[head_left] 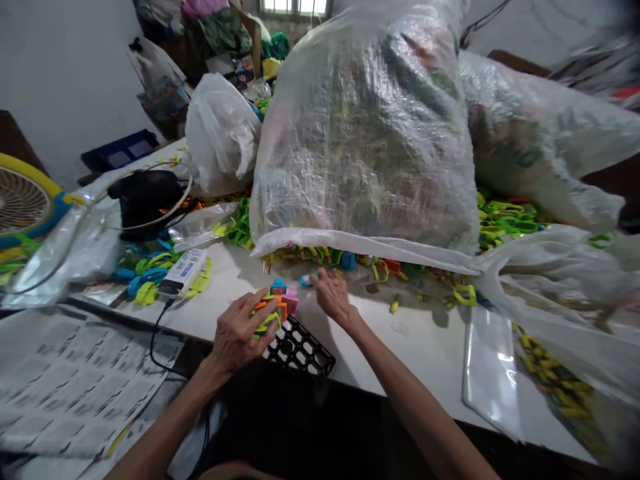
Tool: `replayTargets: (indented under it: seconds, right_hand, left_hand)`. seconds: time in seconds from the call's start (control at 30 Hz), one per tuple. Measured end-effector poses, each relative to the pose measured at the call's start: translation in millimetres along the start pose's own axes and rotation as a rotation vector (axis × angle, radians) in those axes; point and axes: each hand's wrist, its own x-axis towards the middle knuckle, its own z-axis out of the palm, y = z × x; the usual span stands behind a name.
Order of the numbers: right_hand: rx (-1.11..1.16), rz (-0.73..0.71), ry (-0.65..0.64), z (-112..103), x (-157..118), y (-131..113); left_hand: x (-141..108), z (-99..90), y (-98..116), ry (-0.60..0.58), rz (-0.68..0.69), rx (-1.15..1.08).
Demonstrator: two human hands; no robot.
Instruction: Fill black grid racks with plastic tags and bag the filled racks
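My left hand [241,330] is closed around several small plastic pieces [283,303] in orange, yellow-green, pink and blue, with squarish ends facing right. Under and beside it, a black plastic grid tray [305,350] with large round openings lies at the table's front edge. Farther right and a little forward is my right hand [333,293], its fingertips pinched at a small blue plastic piece [305,281] just above the white tabletop. The fingers partly hide that piece, and its exact kind is too small to make out.
A big translucent sack [370,147] stands behind my hands, with loose coloured pieces [320,253] along its bottom. To the left are a white-and-black box-shaped device [183,272] with a cable, printed sheets [75,380] and a fan [25,200]. Clear plastic bags [490,373] lie right.
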Motion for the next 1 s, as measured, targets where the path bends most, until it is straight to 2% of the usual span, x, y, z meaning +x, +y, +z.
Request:
replayTargets:
  seconds: [0.1, 0.17, 0.2, 0.27, 0.37, 0.47, 0.53, 0.6, 0.7, 0.8, 0.87, 0.93, 1.0]
  right_hand:
    - [-0.003, 0.187, -0.101, -5, -33, 40]
    - [0.055, 0.311, -0.088, -8, -40, 47]
    - [0.099, 0.334, -0.052, -9, -37, 43]
    - [0.186, 0.254, 0.043, -12, -21, 21]
    - [0.288, -0.053, 0.077, -13, 18, -32]
    - [0.410, -0.256, -0.102, -9, 49, -80]
    - [0.513, -0.316, -0.226, -2, 58, -99]
    - [0.637, -0.347, -0.294, 8, 58, -103]
    - [0.785, -0.289, -0.343, 20, 48, -88]
    - [0.809, -0.190, -0.306, 25, 38, -65]
    - [0.842, -0.184, -0.256, 22, 39, -59]
    - [0.859, -0.243, -0.226, 14, 45, -67]
    - [0.799, -0.334, -0.239, 0, 51, -86]
  left_hand:
    - [8, 6.2, 2, 0.015, 0.043, -0.049]
    - [7, 2.1, 4, 0.002, 0.048, -0.069]
    - [4, -2.4, 5, -0.004, 0.036, -0.066]
    - [-4, -13.8, 8, -0.005, 0.002, -0.036]
    - [-19, -29.8, 12, 0.022, -0.021, 0.000]
    - [-34, -40.2, 13, 0.025, -0.030, 0.004]
    - [-43, -43.9, 13, 0.032, -0.036, 0.020]
    - [-47, -44.4, 12, 0.042, -0.044, 0.033]
    - [-40, -39.4, 12, 0.034, -0.055, 0.011]
    - [-27, -32.1, 11, 0.014, -0.049, -0.011]
    - [-26, -30.1, 9, 0.003, -0.044, -0.025]
    - [-34, -33.1, 6, 0.003, -0.041, -0.041]
    - [-46, -41.0, 4, 0.001, -0.040, -0.049]
